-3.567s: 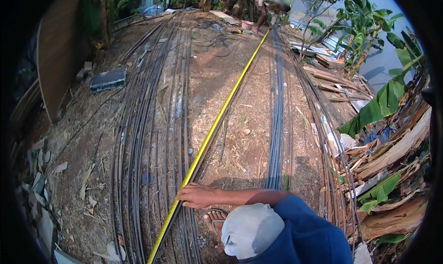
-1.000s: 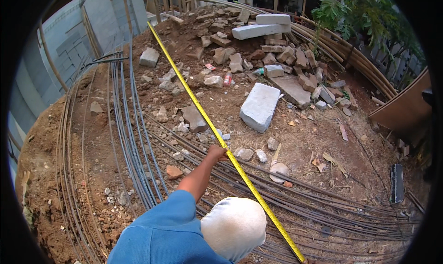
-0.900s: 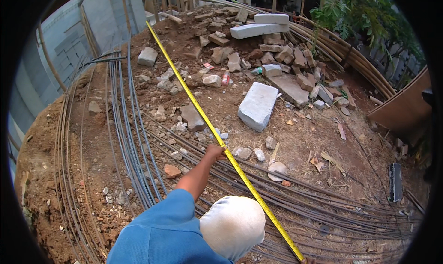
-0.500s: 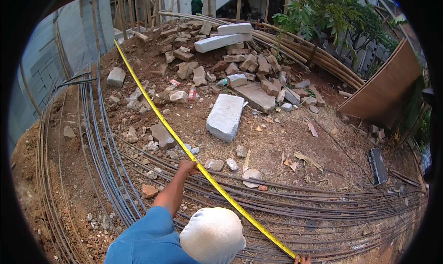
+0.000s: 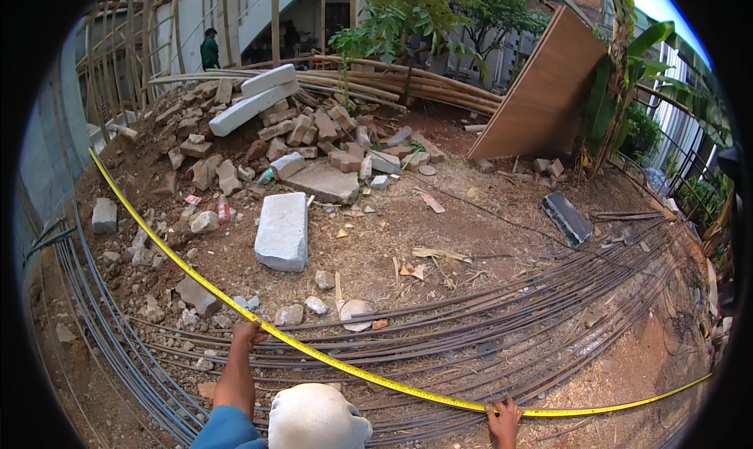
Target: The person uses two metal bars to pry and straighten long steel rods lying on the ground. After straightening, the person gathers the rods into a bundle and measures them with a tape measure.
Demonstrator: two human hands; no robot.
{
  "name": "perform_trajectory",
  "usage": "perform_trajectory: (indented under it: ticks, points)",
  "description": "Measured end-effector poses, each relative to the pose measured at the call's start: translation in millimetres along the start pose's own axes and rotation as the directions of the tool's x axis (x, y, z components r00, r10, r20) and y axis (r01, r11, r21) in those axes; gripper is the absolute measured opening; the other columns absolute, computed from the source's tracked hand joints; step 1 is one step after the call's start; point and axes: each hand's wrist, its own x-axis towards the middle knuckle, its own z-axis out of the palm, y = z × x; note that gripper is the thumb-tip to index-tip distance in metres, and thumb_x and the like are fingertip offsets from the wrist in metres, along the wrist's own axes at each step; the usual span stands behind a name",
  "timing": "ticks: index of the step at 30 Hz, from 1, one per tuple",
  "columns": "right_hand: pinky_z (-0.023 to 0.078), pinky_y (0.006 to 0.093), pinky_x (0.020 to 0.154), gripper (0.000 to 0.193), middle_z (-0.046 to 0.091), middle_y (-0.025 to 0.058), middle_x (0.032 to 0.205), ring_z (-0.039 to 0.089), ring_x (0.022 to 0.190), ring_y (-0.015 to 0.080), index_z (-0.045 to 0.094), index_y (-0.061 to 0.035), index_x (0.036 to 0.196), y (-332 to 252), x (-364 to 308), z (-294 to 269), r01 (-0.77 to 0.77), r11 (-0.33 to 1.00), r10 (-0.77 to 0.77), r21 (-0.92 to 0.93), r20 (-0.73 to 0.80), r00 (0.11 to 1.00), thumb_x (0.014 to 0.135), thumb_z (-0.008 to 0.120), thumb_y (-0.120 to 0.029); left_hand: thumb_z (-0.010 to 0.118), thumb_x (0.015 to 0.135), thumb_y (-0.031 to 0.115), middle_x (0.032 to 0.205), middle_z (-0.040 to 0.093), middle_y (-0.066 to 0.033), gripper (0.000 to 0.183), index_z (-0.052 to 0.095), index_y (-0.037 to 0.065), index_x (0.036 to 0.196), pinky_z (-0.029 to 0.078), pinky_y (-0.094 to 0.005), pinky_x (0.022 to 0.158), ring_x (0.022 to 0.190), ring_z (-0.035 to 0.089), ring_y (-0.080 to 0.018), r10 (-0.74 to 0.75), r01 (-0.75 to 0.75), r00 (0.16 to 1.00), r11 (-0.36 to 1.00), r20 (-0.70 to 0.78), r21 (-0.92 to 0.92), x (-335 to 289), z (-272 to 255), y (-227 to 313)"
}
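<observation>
Neither of my own hands shows. Close in front of me, at the lower edge, is another person in a white cap [image 5: 315, 419] and blue shirt [image 5: 227, 429]. That person's left hand [image 5: 249, 334] grips a long yellow measuring tape [image 5: 565, 412]. Farther right, a hand [image 5: 504, 422] with raised fingers touches the same tape from below; it appears to be this person's right hand, though the arm is cut off by the frame. The tape bends from the far left, past both hands, to the right rim.
Steel rods [image 5: 439, 331] lie across the foreground, with more rods [image 5: 118, 347] on the left. Beyond are a pale concrete block [image 5: 282, 231], a rubble pile [image 5: 314, 129], a leaning wooden board [image 5: 541, 96] and a dark block [image 5: 566, 218]. Someone in green [image 5: 209, 50] stands far back.
The view has turned right, so the scene sits farther left. The other person's right-side hand shows more fully, fingers raised, and the tape's stretch to the right has come into view.
</observation>
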Motion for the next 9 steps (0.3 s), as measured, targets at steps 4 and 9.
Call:
perform_trajectory:
  ticks: [4,9]
  points:
    - [0.007,0.0658,0.108,0.037,0.045,0.02,0.137,0.038,0.129,0.0361,0.069,-0.0188,0.108,2.3,-3.0,1.9,0.022,1.0,-0.021,0.004,-0.034,0.999,0.082,0.064,-0.044,0.056,0.093,0.012,0.092,0.065,-0.0197,0.025,0.055,-0.008,0.109,0.062,-0.0328,0.055,0.074,0.069,-0.0298,0.011,-0.011,1.0,1.0,-0.005,-0.01,1.6,0.5,0.1]
    - [0.004,0.0652,0.109,0.039,0.041,0.0174,0.141,0.035,0.132,0.0363,0.068,-0.0203,0.112,6.7,-0.7,7.4,-0.005,1.0,0.005,-0.03,-0.003,1.0,0.083,0.063,-0.046,0.059,0.092,0.014,0.093,0.066,-0.0194,0.027,0.057,-0.004,0.112,0.061,-0.0302,0.05,0.073,0.069,-0.0309,0.017,-0.017,1.0,1.0,-0.02,-0.026,7.3,-2.3,-1.0]
